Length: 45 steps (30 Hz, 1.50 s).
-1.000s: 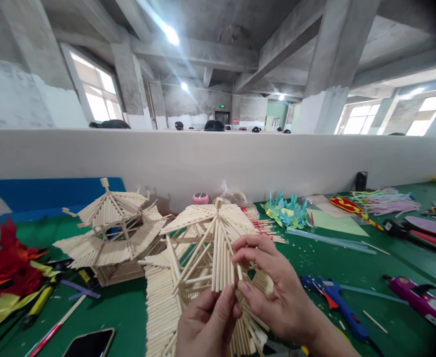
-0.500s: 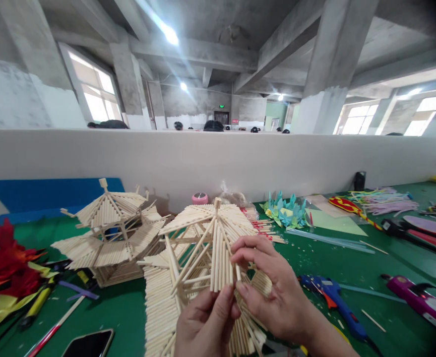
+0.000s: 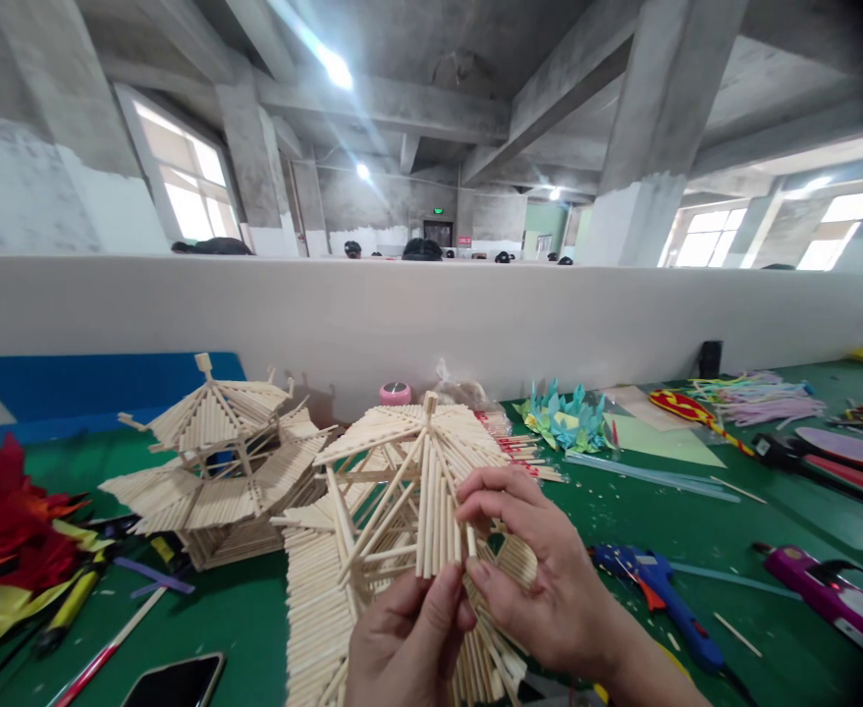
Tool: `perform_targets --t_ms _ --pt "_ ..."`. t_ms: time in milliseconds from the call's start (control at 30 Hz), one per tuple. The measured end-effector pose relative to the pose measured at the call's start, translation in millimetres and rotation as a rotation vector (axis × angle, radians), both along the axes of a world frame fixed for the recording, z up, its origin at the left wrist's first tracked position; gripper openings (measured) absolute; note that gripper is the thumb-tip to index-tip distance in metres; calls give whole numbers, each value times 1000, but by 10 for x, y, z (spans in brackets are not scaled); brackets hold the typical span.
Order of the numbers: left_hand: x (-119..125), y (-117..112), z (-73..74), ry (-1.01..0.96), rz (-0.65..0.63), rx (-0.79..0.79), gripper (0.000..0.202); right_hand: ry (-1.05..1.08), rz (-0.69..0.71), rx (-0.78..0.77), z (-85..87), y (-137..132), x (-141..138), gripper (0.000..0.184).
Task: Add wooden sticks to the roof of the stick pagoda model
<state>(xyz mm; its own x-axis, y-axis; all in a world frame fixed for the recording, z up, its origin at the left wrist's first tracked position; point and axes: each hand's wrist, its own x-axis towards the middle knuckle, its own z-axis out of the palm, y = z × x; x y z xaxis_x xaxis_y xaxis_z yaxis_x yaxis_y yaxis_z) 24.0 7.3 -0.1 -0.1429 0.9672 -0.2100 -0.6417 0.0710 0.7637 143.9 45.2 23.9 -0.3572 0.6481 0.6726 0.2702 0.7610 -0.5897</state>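
In front of me stands a pavilion model (image 3: 313, 589) built of pale wooden sticks, its upper roof partly covered and its framework open at the front left. My left hand (image 3: 405, 638) is closed at the lower edge of a roof panel (image 3: 437, 530), thumb and fingers pinching the stick ends. On the panel's right side, my right hand (image 3: 541, 570) is closed around a wooden stick (image 3: 471, 540), thumb below and fingertips above. My hands hide part of the lower roof. A similar stick pavilion (image 3: 232, 452) stands to the left.
A blue glue gun (image 3: 659, 589) lies right of my right hand, with a purple tool (image 3: 829, 594) beyond it. A phone (image 3: 173, 682) and red fabric leaves (image 3: 15, 540) lie at left. Behind the models are red-tipped sticks (image 3: 526, 454), a teal paper flower (image 3: 567, 417) and a white partition (image 3: 431, 314).
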Motion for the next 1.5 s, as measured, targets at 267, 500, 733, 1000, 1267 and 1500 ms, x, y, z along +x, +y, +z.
perform_targets --t_ms 267,500,733,1000,1267,1500 --pt "-2 -2 12 -15 4 -28 24 11 -14 0 -44 4 19 35" --pt "-11 -1 67 23 -8 -55 26 26 -30 35 -15 -9 36 33" --pt "-38 18 -10 139 13 -22 25 -33 -40 70 -12 -6 14 34" --pt "-27 17 -11 135 10 -12 26 -32 -44 95 -18 12 17 33" --pt "-35 9 -12 162 11 -33 28 75 -23 -25 -40 1 48 30" --pt "-24 15 9 106 16 -69 29 -57 -35 178 6 1 29 32"
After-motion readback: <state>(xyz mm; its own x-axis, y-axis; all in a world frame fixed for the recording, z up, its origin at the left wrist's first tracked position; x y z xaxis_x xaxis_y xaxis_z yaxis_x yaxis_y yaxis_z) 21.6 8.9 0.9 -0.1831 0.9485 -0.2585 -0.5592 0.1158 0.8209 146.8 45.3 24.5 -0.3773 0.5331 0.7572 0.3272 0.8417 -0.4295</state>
